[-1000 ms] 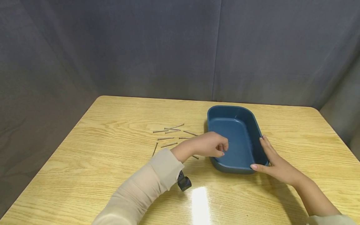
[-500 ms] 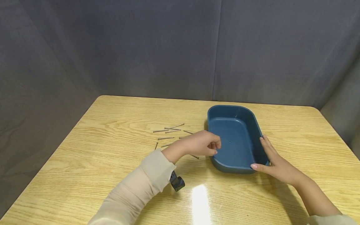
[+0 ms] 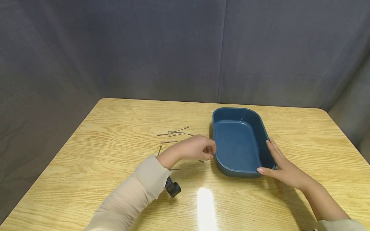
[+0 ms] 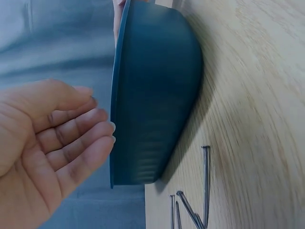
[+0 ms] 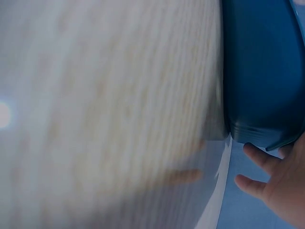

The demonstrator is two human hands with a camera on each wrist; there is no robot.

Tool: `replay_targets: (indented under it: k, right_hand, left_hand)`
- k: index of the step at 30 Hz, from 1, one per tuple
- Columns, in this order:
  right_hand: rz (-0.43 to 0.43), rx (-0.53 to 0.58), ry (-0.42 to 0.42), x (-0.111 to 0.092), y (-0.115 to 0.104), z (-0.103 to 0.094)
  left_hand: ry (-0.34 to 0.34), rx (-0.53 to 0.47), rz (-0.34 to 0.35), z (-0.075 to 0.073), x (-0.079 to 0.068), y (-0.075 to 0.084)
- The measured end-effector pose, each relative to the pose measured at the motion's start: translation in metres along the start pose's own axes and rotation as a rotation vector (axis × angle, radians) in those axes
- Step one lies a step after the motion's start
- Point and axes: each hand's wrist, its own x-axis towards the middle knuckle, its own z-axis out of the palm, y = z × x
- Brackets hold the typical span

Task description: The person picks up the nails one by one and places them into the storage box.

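A deep blue plastic bin (image 3: 242, 173) with rounded corners stands right of centre on the table; its inside shows no contents. My left hand (image 3: 199, 148) is just outside the bin's left rim, thumb and index finger pinched together. In the left wrist view a small dark tip, like a nail's end (image 4: 94, 99), shows between those fingertips; the rest is hidden. My right hand (image 3: 289, 175) rests at the bin's near right corner, fingers straight along the outer wall and thumb on the rim. Several steel nails (image 3: 170, 141) lie scattered under and behind my left hand.
The wood-grain table (image 3: 115, 128) ends at a grey curtain (image 3: 162, 48) behind. A black wrist camera (image 3: 173, 188) hangs under my left sleeve. Glare marks the table's near middle.
My left hand has moved left from over the bin to outside its left rim, fingers still pinched. One more nail shows below the left wrist. My right hand and the bin stay put.
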Motion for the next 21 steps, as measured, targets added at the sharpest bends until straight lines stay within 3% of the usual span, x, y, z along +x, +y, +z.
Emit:
replay_targets:
  k: [7, 21]
  right_hand:
    - [0.013, 0.002, -0.010, 0.000, -0.002, 0.001]
    - [0.031, 0.003, -0.020, -0.001, -0.002, -0.002]
  left_hand:
    - [0.014, -0.015, -0.033, 0.000, -0.011, -0.008]
    - [-0.003, 0.057, -0.070, 0.001, -0.036, -0.018]
